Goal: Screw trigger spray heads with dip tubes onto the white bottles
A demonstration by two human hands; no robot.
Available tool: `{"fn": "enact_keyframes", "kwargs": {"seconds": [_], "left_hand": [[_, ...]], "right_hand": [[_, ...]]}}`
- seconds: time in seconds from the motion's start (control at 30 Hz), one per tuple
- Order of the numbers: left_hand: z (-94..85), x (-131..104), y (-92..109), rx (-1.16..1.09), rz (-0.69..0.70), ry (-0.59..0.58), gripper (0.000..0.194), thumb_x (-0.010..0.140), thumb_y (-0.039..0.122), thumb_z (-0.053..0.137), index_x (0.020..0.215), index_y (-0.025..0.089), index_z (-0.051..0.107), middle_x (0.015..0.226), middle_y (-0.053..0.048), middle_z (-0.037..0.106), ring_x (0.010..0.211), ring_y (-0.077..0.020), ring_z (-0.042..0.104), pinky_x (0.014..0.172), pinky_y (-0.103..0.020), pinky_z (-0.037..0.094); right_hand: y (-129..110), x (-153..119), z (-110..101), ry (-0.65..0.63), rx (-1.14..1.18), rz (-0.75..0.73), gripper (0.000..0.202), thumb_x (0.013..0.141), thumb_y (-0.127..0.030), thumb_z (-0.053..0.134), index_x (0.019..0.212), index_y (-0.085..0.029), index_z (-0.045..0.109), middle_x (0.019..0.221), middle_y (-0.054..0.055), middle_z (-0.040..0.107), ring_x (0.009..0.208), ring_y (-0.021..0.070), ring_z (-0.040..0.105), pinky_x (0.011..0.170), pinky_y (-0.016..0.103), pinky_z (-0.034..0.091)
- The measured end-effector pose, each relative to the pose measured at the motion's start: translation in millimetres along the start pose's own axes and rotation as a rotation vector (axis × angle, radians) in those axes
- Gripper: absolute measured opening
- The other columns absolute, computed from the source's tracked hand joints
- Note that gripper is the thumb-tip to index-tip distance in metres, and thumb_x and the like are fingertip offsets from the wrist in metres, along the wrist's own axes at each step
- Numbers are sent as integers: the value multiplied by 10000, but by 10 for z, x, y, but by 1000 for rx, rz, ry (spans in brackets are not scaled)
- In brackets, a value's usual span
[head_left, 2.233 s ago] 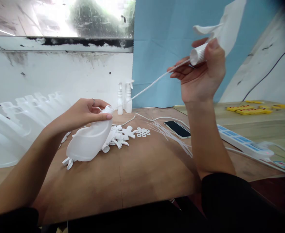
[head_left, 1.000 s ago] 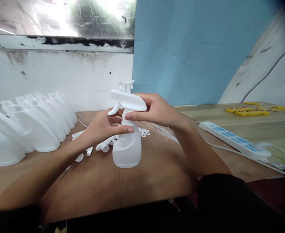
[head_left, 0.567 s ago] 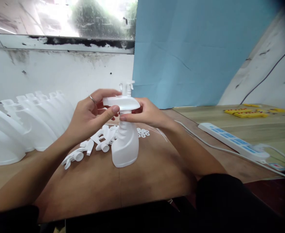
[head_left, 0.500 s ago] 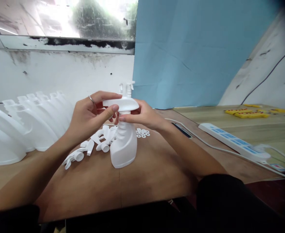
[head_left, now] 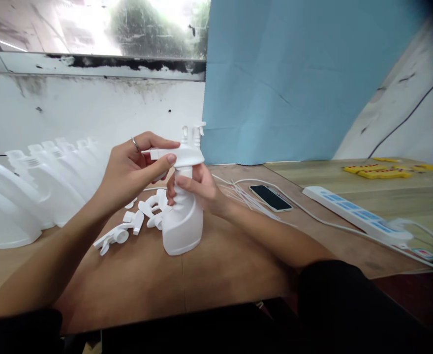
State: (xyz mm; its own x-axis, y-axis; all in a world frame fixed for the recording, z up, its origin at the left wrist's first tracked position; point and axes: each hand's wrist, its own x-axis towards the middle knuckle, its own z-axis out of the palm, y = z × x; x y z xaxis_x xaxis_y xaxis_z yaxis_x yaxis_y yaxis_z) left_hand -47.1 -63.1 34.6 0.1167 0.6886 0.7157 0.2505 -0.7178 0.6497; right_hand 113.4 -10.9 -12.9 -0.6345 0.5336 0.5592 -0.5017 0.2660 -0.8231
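A white spray bottle (head_left: 182,230) stands upright on the brown table in front of me, with a white spray head (head_left: 187,156) on top of its neck. My left hand (head_left: 135,164) pinches the nozzle end of the spray head between thumb and fingers. Just below it, my right hand (head_left: 198,187) is wrapped round the ribbed neck of the bottle. Loose white trigger parts (head_left: 122,231) lie on the table left of the bottle. Behind the spray head, further white pieces (head_left: 197,133) stick up.
Several white bottles (head_left: 8,206) stand in rows at the left. Thin white tubes (head_left: 251,201) lie beside a phone (head_left: 270,197) on the right. Past a white cable are a power strip (head_left: 355,216) and yellow pieces (head_left: 377,171).
My right hand has slid down from the spray head's collar to the bottle's neck. The spray head has shifted slightly left with my left hand. The phone and tubes now show more.
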Motion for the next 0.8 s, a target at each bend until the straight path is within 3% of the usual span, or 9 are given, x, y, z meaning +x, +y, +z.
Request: {"fn": "enact_keyframes", "kwargs": {"seconds": [0.4, 0.57, 0.7, 0.8], "left_hand": [[-13, 7, -40, -76, -1, -32, 152, 816, 259, 760, 956, 207, 729, 689, 4, 617, 536, -85, 546, 479, -209, 459], [-14, 7, -17, -73, -23, -29, 136, 795, 242, 774, 921, 211, 734, 729, -8, 655, 541, -92, 559, 486, -226, 473], [-22, 10, -14, -65, -37, -30, 148, 796, 257, 770, 932, 217, 730, 702, -8, 644, 539, -100, 565, 477, -226, 477], [-23, 15, -16, -51, -28, -29, 144, 793, 250, 772, 925, 210, 730, 795, -27, 672, 558, -92, 564, 482, -219, 475]], "right_hand": [[32, -23, 58, 123, -16, 6, 365, 801, -391, 716, 1004, -206, 477, 671, -36, 580, 572, 139, 590, 559, 290, 532], [37, -31, 57, 77, 32, 2, 359, 828, -426, 670, 1035, -215, 465, 687, -28, 594, 592, 154, 604, 575, 309, 538], [49, -31, 55, 117, -18, 2, 354, 809, -393, 712, 1011, -206, 490, 679, -29, 582, 575, 137, 586, 563, 285, 525], [75, -35, 31, 58, 73, -21, 309, 852, -408, 640, 1024, -206, 484, 705, -17, 593, 603, 153, 601, 582, 314, 533]]}}
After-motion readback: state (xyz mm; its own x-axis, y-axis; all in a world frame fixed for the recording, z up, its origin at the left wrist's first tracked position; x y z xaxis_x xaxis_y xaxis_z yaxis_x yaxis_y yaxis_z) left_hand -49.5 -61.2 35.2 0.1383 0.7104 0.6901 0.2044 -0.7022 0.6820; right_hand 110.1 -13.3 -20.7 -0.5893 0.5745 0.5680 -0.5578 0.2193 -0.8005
